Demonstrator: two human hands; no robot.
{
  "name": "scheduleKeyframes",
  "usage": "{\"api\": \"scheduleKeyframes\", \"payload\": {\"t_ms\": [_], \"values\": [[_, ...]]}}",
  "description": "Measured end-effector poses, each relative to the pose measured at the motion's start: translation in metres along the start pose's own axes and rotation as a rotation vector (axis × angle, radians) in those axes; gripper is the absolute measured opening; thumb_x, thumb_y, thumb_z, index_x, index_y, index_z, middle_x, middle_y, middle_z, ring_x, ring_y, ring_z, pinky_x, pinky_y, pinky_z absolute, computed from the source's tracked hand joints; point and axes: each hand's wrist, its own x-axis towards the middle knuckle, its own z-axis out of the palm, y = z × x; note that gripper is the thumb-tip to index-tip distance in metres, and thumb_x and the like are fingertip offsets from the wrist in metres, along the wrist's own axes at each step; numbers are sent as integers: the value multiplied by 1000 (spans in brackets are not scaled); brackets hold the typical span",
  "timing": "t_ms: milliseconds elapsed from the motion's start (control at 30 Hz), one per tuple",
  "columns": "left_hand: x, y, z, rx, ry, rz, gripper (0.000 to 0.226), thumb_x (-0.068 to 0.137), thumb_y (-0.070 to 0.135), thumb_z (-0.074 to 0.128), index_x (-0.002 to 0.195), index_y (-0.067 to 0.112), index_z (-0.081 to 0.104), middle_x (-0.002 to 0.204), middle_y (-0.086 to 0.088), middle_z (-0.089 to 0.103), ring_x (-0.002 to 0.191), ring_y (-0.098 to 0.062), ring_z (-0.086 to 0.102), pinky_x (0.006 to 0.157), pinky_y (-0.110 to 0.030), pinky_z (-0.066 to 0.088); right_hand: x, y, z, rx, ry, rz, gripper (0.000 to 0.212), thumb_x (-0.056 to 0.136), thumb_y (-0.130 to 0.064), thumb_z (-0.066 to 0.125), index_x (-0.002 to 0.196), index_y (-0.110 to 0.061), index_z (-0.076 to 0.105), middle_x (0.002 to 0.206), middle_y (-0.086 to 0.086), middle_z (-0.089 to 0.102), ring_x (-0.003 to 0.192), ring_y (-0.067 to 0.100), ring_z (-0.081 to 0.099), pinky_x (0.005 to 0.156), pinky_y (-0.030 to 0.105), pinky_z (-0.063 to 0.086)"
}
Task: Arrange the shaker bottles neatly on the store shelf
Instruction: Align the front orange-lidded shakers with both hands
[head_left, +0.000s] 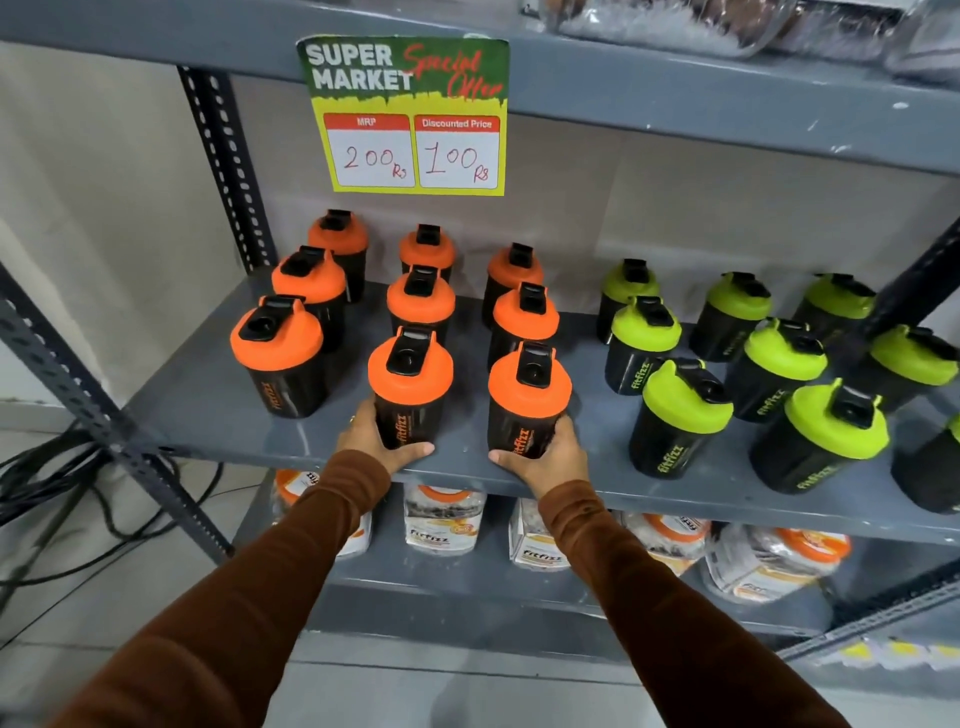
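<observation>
On the grey metal shelf (208, 415), the left hand (371, 441) has its fingers wrapped around 1 black plastic shaker bottle with orange lid (410, 395); the right hand (545, 452) holds its neighbour bottle (527, 405) the same way. Better slide both level with the front row, labels forward

Evenly lit indoor view, soft light, wide-angle bend.

Faint sheen glints on the orange lids (410, 374) at centre. The shelf (218, 410) edges curve toward 3 and 9 o'clock. Packets (748, 566) at 5 o'clock look blurred and dim.
</observation>
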Motion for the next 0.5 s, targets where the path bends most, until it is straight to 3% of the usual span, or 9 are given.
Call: {"api": "scheduleKeyframes", "payload": {"t_ms": [233,300,367,433,500], "values": [[-10,-6,-4,-13,2,107,96,58,17,85,137,10,30,139,-14,45,128,-31,41,107,-42,34,-19,7,2,57,75,-81,99,54,-18,90,136,-7,35,139,13,39,131,26,37,109,37,32],[-16,-18,-7,9,9,128,97,59,21,85,138,10,29,141,-12,44,129,-29,41,109,-42,34,-37,9,7,2,167,-141,91,56,-24,89,130,-5,41,135,17,40,128,28,35,108,37,31],[-25,-32,-12,50,44,156,87,65,24,81,137,9,33,140,-13,44,128,-29,42,108,-43,35,-56,6,18,-85,248,-267,77,59,-34,86,118,-1,50,122,22,48,117,26,36,99,26,28],[-34,-45,-23,46,168,177,69,72,23,75,130,6,42,132,-17,50,121,-31,47,104,-44,40,-68,0,35,-68,311,-372,65,61,-45,75,107,-6,50,108,21,52,103,20,37,88,18,27],[-34,-52,-40,-7,346,156,55,73,18,74,118,-1,48,120,-24,51,110,-36,51,98,-46,43,-73,-12,51,1,298,-403,52,65,-43,71,99,-11,49,100,10,50,94,13,41,85,21,36]]}}
